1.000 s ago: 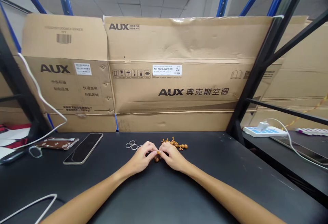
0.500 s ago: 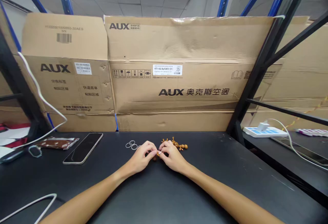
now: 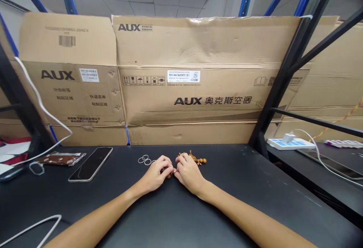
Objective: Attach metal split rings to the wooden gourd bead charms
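My left hand (image 3: 155,174) and my right hand (image 3: 188,174) meet at the middle of the black table, fingertips together. Between the fingertips sits a small brown wooden bead piece (image 3: 169,175), partly hidden by my fingers. Just beyond my right hand lies a cluster of orange-brown gourd-shaped wooden beads (image 3: 197,160) on a branching stem. Several thin metal rings (image 3: 145,160) lie just beyond my left hand, not touching it.
A smartphone (image 3: 90,164) and a brown foil packet (image 3: 61,158) lie on the table's left side, with a white cable (image 3: 31,226) at the near left. A power strip (image 3: 289,144) sits on a lower surface to the right. AUX cardboard boxes (image 3: 184,100) stand behind the table.
My fingers have shifted slightly around the small bead piece, and less of it shows. The whole view has drifted slightly left and upward. The rings and the bead cluster have not visibly moved.
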Action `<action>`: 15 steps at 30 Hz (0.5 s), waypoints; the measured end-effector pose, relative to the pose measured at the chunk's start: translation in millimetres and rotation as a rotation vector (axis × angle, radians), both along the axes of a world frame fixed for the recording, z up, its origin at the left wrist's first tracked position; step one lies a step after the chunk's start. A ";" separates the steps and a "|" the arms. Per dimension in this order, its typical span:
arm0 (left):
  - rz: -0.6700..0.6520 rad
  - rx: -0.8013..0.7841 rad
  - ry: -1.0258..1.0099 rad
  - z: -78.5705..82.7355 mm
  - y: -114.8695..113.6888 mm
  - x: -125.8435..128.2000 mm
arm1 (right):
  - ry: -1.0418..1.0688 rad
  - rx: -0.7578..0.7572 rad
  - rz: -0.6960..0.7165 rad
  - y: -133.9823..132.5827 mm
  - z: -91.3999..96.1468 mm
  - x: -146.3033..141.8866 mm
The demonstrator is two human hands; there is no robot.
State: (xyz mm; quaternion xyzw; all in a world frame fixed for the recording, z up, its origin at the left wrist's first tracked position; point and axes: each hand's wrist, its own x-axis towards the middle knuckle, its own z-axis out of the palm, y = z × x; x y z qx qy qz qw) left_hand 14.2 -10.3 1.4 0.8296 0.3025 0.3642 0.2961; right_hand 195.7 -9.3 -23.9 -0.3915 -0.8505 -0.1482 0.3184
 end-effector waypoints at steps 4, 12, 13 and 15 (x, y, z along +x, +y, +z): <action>0.022 -0.017 -0.044 -2.4 1.3 -0.4 | 0.153 -0.126 0.046 0.8 -1.3 1.1; 0.024 -0.019 -0.050 1.0 0.8 -1.2 | 0.247 -0.259 0.180 3.1 -0.4 3.8; 0.024 -0.010 -0.042 1.3 0.4 -1.3 | 0.245 -0.246 0.174 3.6 -0.9 4.0; 0.037 0.032 -0.006 1.8 -0.6 -1.4 | 0.214 -0.181 0.143 4.3 -2.2 3.8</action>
